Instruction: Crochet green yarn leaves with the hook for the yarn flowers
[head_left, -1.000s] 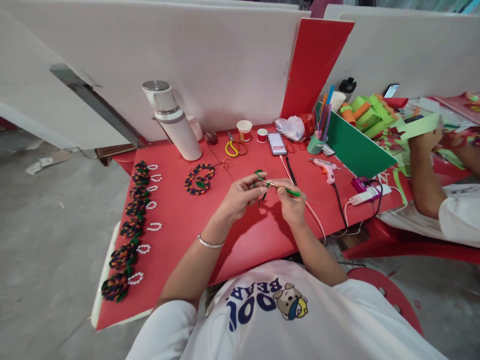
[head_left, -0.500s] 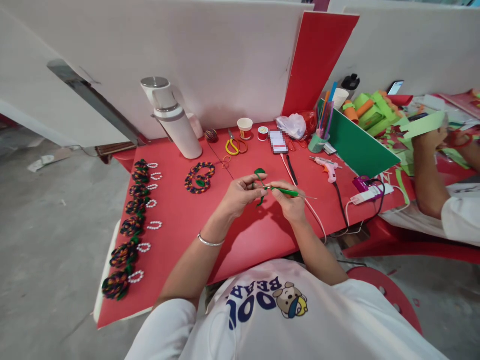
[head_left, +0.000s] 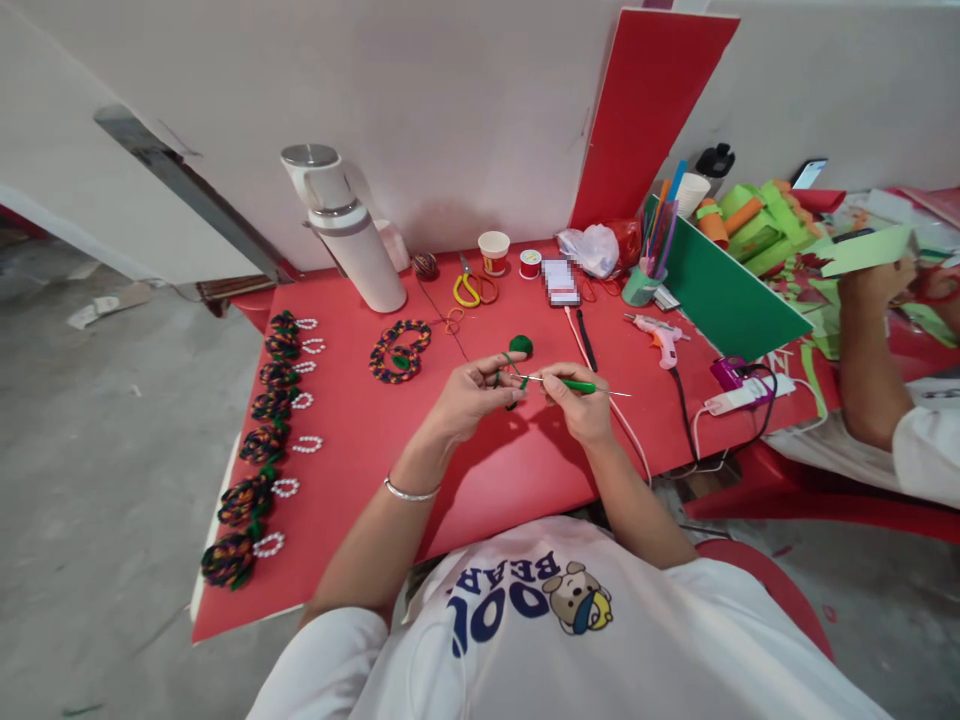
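Two hands meet above the red table (head_left: 360,470), working one small piece of green yarn (head_left: 513,372). The left hand (head_left: 471,395) pinches the yarn piece between thumb and fingertips, probably to keep the loops taut and presented toward the tool. The right hand (head_left: 579,400) is closed on a green-handled crochet hook (head_left: 576,384), gripped near the handle's front so the thin metal shaft reaches across into the yarn at the left fingertips; the bare far end of the hook projects out past the right hand. A green yarn ball (head_left: 520,345) lies on the table just beyond the left hand, likely feeding the work. Farther beyond the left hand, and to its outer side, a multicoloured crocheted ring (head_left: 400,350) lies flat. Well to the outer side of the left hand, finished crocheted flowers (head_left: 259,440) with bead loops run in a row along the table edge. Yellow-handled scissors (head_left: 466,289) lie beyond both hands, a glue gun (head_left: 657,338) beyond the right hand. To the outer side of the right hand, another person's arm (head_left: 862,360) rests among green paper.
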